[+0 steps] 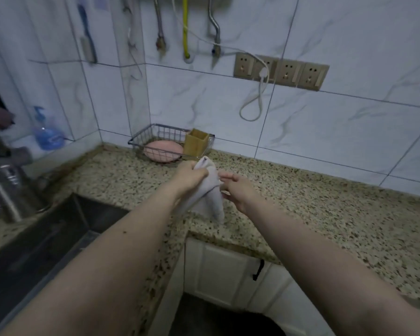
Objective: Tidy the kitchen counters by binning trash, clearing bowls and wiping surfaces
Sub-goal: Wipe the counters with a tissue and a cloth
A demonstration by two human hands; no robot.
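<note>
A pale grey cloth [210,197] hangs just above the speckled granite counter [325,214] in the corner. My left hand [189,177] is clenched around the cloth's upper part, with one end sticking out above the fist. Just to its right, my right hand [238,189] has its fingers loosely spread and its fingertips touch the cloth's right edge. Both forearms reach in from the bottom of the view.
A wire rack [155,139] against the wall holds a pink dish [163,150] and a wooden box [196,143]. The dark sink [46,243] and metal tap [3,180] lie left, a blue soap bottle [47,133] behind. Wall sockets [280,72] with a white cord [258,100] hang above.
</note>
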